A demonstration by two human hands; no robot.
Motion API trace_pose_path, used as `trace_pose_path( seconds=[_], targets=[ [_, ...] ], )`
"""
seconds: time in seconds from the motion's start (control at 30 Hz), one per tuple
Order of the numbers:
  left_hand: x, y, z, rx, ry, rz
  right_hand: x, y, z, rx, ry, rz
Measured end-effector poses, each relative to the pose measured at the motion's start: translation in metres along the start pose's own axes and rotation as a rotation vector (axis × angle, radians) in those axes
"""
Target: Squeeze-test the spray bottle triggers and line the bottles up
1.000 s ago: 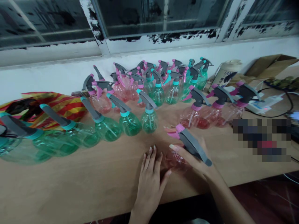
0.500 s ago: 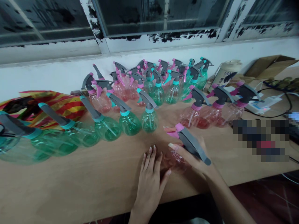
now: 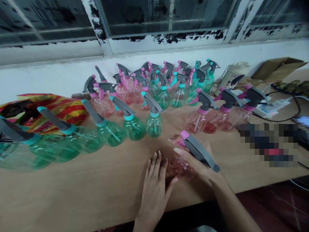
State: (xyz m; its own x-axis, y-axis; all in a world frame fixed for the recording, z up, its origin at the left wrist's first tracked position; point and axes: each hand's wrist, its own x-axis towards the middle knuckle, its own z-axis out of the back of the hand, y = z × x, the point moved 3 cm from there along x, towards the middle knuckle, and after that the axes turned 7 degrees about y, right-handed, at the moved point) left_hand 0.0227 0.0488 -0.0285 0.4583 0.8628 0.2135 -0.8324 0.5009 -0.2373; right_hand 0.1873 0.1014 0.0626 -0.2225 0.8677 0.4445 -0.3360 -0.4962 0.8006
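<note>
My right hand is wrapped around the neck of a pink spray bottle near the table's front edge. Its grey and pink trigger head sticks out above the hand, and the clear pink body shows below. Part of the bottle is hidden behind the fingers. Flat on the wooden table, just left of that bottle, lies my left hand, its fingers stretched out and holding nothing. A green spray bottle stands beyond the left hand, and a pink spray bottle beyond the right.
A row of green spray bottles runs along the left. More pink and green bottles crowd by the wall. Two further pink bottles stand at right, near a white power strip, cables and a cardboard box. A striped bag lies at left.
The trigger head of the held bottle has turned slightly, with its pink lever now tucked more behind the fingers. My left hand has stayed in place.
</note>
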Motion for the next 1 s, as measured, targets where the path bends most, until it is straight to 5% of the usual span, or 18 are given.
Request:
trace_pose_path(
  seconds=[0.8, 1.0],
  targets=[
    [0.0003, -0.0009, 0.0038, -0.017, 0.035, 0.005, -0.0029, 0.0061, 0.0025, -0.051, 0.038, 0.044],
    [-0.0001, -0.0007, 0.0036, -0.005, 0.046, -0.001, -0.0013, 0.003, 0.0006, -0.008, 0.015, -0.039]
  ],
)
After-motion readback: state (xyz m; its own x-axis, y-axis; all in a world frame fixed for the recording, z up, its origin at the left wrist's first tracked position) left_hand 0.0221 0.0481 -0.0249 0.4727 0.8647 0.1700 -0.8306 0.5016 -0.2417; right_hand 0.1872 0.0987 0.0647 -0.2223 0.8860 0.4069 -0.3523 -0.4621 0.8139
